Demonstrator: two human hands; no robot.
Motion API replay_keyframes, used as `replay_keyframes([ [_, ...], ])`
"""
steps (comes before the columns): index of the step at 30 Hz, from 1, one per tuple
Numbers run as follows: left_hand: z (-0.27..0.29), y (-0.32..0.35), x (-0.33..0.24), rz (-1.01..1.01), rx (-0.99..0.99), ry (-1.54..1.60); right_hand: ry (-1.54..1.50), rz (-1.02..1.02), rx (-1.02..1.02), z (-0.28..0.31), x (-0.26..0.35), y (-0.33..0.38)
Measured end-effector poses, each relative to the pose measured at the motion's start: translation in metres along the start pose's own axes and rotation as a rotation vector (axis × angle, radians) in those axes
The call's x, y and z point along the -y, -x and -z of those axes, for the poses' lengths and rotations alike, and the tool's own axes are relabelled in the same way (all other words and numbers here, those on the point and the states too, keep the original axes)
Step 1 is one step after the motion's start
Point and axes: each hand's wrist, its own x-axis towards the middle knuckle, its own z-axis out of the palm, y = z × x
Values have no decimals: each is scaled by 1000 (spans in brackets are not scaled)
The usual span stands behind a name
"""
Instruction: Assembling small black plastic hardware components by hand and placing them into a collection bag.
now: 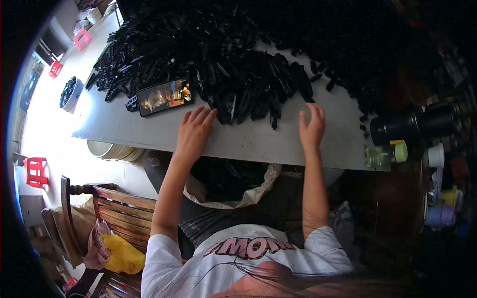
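A large heap of small, long black plastic pieces (218, 64) covers the far part of the grey table (248, 144). My left hand (195, 131) lies over the table at the heap's near edge, palm down, fingers stretched out and slightly apart. Just beyond its fingertips is a phone (165, 97), tilted on the pieces with a lit picture on its screen. My right hand (312, 126) is farther right, its thumb and fingers apart. Its fingertips come close to one black piece (301, 82); whether they touch it, I cannot tell. Nothing shows in either hand.
On my lap, under the table edge, a pale cloth bag (258, 194) holds more black pieces. A green-lidded bottle (380, 156) and a black cylinder (397, 128) stand at the right. A wooden chair (124, 206), a bucket (107, 149) and red stools (37, 172) are at the left.
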Motion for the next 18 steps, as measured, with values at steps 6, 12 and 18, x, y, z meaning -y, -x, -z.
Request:
replay_keyframes([
  [6,7,3,0,-43,52,-33,256,-30,110,-13,-40,-32],
  [12,5,2,1,-51,-47,27,223,-139,362,0,-23,-28],
  [18,2,-4,3,-18,262,-83,-534,-427,213,13,-16,17],
])
